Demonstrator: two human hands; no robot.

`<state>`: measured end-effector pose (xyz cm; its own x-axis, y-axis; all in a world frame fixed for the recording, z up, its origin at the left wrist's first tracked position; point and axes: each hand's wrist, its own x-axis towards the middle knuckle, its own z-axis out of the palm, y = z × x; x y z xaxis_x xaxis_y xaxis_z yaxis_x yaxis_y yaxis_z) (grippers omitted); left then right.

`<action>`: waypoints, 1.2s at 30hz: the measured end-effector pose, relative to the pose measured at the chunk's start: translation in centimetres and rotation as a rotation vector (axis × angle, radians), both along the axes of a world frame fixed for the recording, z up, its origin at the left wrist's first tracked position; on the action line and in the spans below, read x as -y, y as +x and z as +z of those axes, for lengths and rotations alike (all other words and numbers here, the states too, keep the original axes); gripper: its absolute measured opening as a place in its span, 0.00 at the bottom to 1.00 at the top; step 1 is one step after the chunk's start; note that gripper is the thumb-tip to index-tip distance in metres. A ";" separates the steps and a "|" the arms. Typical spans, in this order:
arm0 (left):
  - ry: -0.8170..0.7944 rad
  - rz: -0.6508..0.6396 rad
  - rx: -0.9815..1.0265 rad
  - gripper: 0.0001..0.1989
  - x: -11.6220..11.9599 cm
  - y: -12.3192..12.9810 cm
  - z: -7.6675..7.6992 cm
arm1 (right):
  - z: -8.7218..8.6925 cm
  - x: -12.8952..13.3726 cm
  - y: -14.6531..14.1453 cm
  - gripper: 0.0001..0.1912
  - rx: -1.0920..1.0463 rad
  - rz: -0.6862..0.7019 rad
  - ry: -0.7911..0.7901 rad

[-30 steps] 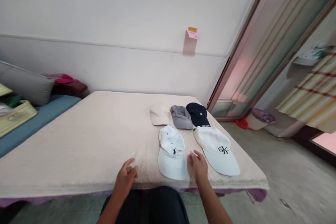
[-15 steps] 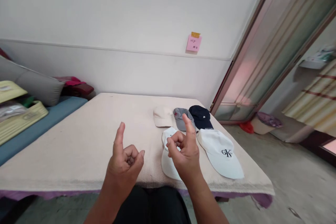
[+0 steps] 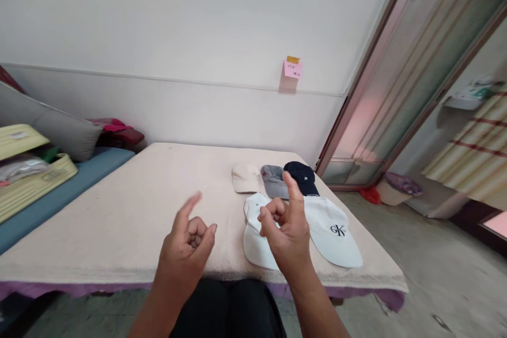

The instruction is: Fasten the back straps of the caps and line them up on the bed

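My left hand [image 3: 186, 245] hovers over the near part of the cream cloth on the table [image 3: 119, 211], holding nothing. Its index finger and thumb stick out apart while the others curl in. In the same pose, my right hand [image 3: 288, 235] is raised before a pale white cap [image 3: 255, 243], hiding part of it; nothing is in its fingers. To its right lies a larger white cap [image 3: 328, 229] with dark letters. Behind them, a beige cap [image 3: 245, 177], a grey cap [image 3: 274, 182] and a navy cap [image 3: 301, 175] form a row.
A white wall [image 3: 178, 111] with a pink note [image 3: 292, 68] rises behind the table. On the left are a grey cushion [image 3: 67, 124] and a pale yellow box [image 3: 35, 182] on a blue pad. A bin [image 3: 394, 190] stands on the floor at right.
My right hand has shifted slightly right, covering more of the gap between the white caps. The left index finger has tilted rightward. The caps stay put; the view has turned a little.
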<state>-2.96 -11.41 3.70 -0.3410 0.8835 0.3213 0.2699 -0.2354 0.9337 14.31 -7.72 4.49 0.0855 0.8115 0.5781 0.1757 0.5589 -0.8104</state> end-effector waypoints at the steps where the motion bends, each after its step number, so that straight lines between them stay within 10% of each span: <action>1: -0.044 -0.039 0.012 0.19 -0.3 -0.1 -0.8 | -0.9 -0.3 0.2 0.35 0.003 0.020 -0.043; 5: -0.176 -0.158 -0.071 0.15 -1.8 0.0 -6.5 | -7.1 -2.5 1.9 0.18 -0.025 0.083 -0.338; 10: -0.369 -0.222 -0.068 0.19 -1.6 1.3 -16.0 | -16.0 -3.5 5.8 0.09 -0.222 -0.241 -0.619; 13: -0.406 -0.204 -0.056 0.19 -0.9 1.8 -19.1 | -19.7 -2.3 8.0 0.07 -0.290 -0.339 -0.681; 21: -0.389 -0.206 -0.079 0.18 -1.2 2.5 -19.5 | -23.4 -0.2 7.9 0.19 -0.582 -0.329 -0.834; 29: -0.370 -0.186 -0.034 0.18 -0.6 2.6 -19.7 | -20.9 -1.4 5.6 0.16 -1.084 -0.120 -0.839; 36: -0.655 -0.284 0.697 0.25 -1.6 1.3 -17.1 | -17.1 3.1 4.5 0.15 -1.064 0.221 -0.835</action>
<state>-1.68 -9.77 -13.35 -0.0164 0.8930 -0.4498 -0.3748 0.4116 0.8308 18.77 -10.86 -12.60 0.0009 0.9377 -0.3476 -0.7654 -0.2230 -0.6036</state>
